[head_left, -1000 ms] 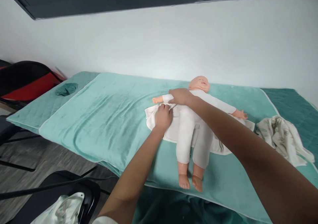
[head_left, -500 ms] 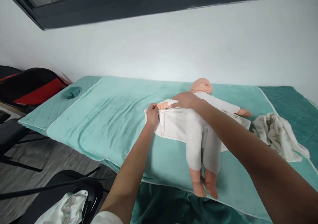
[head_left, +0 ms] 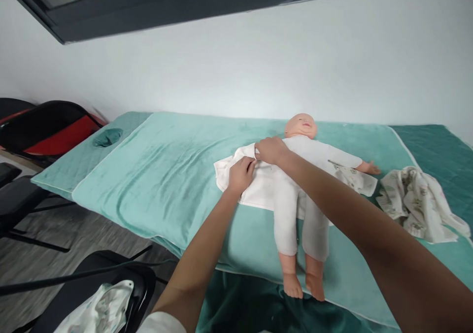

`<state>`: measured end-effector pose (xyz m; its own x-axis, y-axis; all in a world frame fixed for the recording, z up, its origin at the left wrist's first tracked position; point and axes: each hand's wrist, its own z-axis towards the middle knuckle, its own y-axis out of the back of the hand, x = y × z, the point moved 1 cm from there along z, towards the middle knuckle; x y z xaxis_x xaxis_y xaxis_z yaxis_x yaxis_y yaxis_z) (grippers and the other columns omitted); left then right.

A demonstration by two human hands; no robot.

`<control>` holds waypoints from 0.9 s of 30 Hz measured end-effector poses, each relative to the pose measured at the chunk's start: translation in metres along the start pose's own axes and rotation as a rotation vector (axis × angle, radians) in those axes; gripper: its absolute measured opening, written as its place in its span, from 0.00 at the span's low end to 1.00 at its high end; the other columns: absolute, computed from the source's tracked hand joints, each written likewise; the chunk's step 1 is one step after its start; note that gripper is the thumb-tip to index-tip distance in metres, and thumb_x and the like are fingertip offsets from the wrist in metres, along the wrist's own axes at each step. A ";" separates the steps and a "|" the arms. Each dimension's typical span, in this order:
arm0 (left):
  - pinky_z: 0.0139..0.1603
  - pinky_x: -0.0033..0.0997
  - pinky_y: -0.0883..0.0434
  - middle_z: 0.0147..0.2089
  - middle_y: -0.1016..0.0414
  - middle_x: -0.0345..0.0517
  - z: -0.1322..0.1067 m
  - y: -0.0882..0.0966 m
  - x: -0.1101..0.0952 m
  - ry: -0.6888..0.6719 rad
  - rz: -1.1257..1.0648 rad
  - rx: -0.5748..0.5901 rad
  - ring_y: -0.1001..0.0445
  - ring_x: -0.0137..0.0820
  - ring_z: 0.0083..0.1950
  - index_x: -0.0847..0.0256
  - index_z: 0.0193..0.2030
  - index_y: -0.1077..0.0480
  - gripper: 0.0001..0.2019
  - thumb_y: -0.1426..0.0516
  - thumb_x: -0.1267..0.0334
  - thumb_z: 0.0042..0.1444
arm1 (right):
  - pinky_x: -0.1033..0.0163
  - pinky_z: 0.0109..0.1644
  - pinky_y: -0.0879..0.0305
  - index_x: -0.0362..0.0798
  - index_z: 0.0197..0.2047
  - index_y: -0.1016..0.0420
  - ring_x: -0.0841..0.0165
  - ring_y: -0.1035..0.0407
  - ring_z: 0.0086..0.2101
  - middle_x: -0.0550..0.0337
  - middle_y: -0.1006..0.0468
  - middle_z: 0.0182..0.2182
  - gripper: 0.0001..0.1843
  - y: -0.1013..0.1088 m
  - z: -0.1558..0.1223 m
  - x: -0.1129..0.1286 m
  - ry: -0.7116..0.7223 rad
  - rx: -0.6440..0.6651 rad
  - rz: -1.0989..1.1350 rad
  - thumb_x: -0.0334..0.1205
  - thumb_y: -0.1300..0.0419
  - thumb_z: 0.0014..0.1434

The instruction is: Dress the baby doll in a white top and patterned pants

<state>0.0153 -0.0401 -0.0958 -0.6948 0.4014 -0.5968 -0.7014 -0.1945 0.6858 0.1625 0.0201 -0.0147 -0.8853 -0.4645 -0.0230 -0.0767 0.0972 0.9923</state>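
A baby doll [head_left: 295,195] in a white sleepsuit lies on its back on a mint-green towel [head_left: 177,175]. A white printed garment [head_left: 254,190] is spread under it. My left hand [head_left: 241,174] rests on the garment's left flap beside the doll's chest, with the fingers curled on the cloth. Reaching across the doll, my right hand [head_left: 271,150] is closed over the doll's near arm and the flap's edge, hiding the doll's hand.
A crumpled printed cloth [head_left: 417,202] lies at the right of the doll. A dark green sheet [head_left: 436,146] covers the bed's right end. Black and red chairs [head_left: 44,126] stand at the left. A black chair with a cloth [head_left: 99,308] is near my left elbow.
My left hand let the flap's raised corner down and moved right onto the cloth by the doll's chest. The doll's near hand is now covered. The view shifted slightly.
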 end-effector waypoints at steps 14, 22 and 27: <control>0.55 0.44 0.35 0.49 0.26 0.54 0.007 0.005 0.012 0.302 0.296 -0.265 0.32 0.45 0.54 0.59 0.44 0.30 0.07 0.46 0.61 0.66 | 0.49 0.53 0.35 0.44 0.54 0.27 0.52 0.28 0.46 0.42 0.22 0.45 0.22 -0.033 -0.138 -0.092 -0.712 -0.753 0.441 0.48 0.51 0.66; 0.52 0.41 0.36 0.44 0.25 0.52 0.004 0.009 -0.012 0.205 0.257 -0.259 0.31 0.43 0.50 0.57 0.39 0.34 0.06 0.49 0.63 0.67 | 0.48 0.51 0.32 0.52 0.61 0.29 0.51 0.25 0.45 0.47 0.18 0.43 0.30 -0.063 -0.161 -0.099 -0.713 -0.593 0.807 0.61 0.49 0.64; 0.45 0.35 0.35 0.37 0.28 0.44 0.016 0.016 -0.036 0.315 -0.010 -0.221 0.29 0.36 0.42 0.55 0.36 0.38 0.06 0.49 0.62 0.67 | 0.48 0.54 0.29 0.53 0.67 0.36 0.56 0.25 0.49 0.49 0.21 0.52 0.38 -0.076 -0.152 -0.101 -0.605 -0.633 1.224 0.63 0.42 0.59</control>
<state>0.0314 -0.0432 -0.0563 -0.6786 0.1166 -0.7252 -0.7017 -0.3944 0.5933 0.3272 -0.0738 -0.0695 -0.3162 0.0588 0.9469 0.8945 -0.3142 0.3182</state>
